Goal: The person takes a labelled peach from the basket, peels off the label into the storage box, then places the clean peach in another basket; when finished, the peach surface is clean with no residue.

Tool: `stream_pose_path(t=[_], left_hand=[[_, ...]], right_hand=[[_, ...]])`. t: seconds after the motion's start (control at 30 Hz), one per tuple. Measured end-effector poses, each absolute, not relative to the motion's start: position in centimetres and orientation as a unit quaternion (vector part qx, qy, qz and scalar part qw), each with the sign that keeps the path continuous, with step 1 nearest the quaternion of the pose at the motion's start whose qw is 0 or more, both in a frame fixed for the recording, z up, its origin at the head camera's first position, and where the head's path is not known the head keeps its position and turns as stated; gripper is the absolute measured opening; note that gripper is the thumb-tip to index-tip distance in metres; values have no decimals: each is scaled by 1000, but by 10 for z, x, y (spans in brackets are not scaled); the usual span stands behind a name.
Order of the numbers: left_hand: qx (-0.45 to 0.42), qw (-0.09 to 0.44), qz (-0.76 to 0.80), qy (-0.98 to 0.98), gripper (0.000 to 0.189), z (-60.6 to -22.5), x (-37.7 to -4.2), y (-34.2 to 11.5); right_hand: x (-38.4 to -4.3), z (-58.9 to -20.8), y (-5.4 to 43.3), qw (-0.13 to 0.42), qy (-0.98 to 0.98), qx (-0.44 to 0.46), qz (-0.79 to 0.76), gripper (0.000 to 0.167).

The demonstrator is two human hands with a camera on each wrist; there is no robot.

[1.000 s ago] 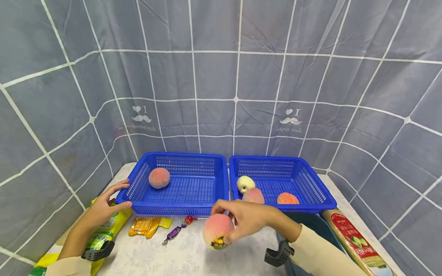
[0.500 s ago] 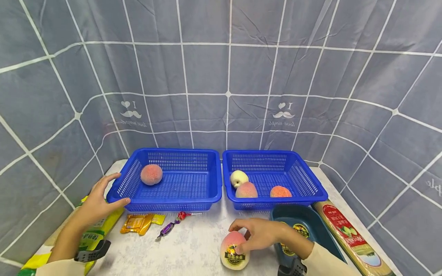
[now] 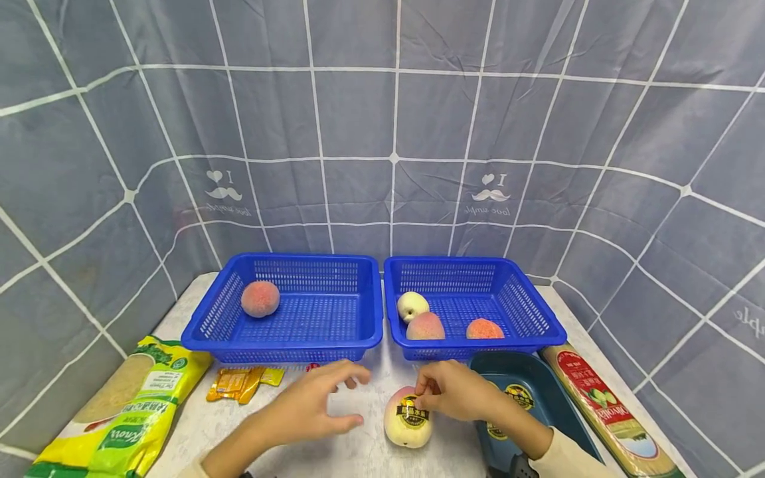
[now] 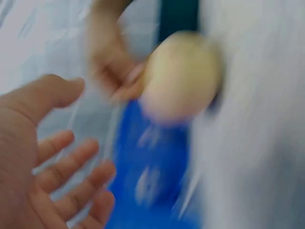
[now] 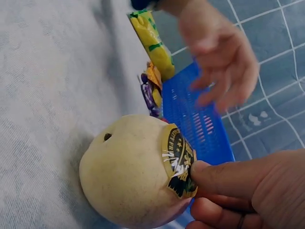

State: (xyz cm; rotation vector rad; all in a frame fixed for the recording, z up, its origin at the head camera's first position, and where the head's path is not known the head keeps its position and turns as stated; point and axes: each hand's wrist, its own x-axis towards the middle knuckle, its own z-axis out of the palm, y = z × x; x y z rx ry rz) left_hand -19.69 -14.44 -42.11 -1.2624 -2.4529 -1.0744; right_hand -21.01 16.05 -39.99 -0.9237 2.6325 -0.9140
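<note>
A pale peach (image 3: 408,435) with a pink top sits on the table in front of me. Stuck on its side is a black and gold sticker (image 5: 180,160). My right hand (image 3: 457,392) pinches the sticker's edge between thumb and fingertips, and in the right wrist view that edge stands slightly off the skin. My left hand (image 3: 317,408) hovers left of the peach, fingers spread and touching nothing. The left wrist view is blurred.
Two blue baskets stand behind: the left basket (image 3: 323,352) holds one peach (image 3: 260,299), the right basket (image 3: 508,348) several fruits. A dark green tray (image 3: 552,398) holds similar stickers (image 3: 520,396). Yellow bag (image 3: 131,411), orange packets (image 3: 236,385) and noodle pack (image 3: 603,405) lie around.
My right hand has set the peach down and shifted its hold to the sticker's edge. My left hand has left the left basket's rim and moved right, towards the peach.
</note>
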Motion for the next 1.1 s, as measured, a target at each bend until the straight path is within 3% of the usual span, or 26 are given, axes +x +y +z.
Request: stream_pose_path(t=[0.2,0.5,0.7,0.93,1.1], left_hand=[[-447,-11,-333,-830,78,-464,-209,-97],[-466,-93,-452,-755,76,-493,-227,-81],[-457,-118,-483,-738,76,-498,-230,-78],[-428,-140,-510,-733,77,-500,-231,-79],[-422,-138,-509,-738,77,-500,-231,-82]], right_hand=[[-211,-405,158,143,877,-287,-357,15],[-210,-408,160,183,846,-262,-426,11],[-199,-387,172,190,813,-302,-461,6],[-183,-344,239,143,833,-313,-434,6],[-178,-360,290,105,894,-260,-349,13]])
